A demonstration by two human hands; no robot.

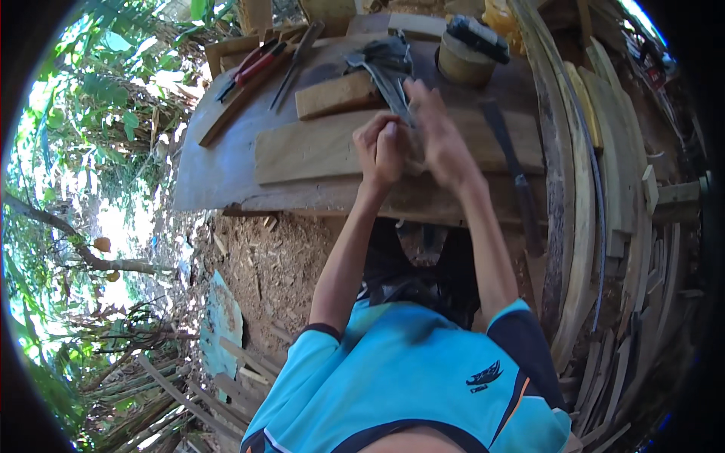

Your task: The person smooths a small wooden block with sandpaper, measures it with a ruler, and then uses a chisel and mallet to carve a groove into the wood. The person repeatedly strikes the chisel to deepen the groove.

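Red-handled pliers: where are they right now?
In the head view, the red-handled pliers lie at the upper left of the table, by the far end of a wooden strip, just left of the long dark pointed tool.

Red-handled pliers (259, 66); slim tool (297, 65), probably a file; round tub (461, 68), dark block (479, 39) atop; long planks (555, 151), right; branch (124, 265), left.

Wooden board (302, 155) — plain, flat across table (196, 177); crumpled grey cloth-like piece (380, 54) — narrow end toward board.
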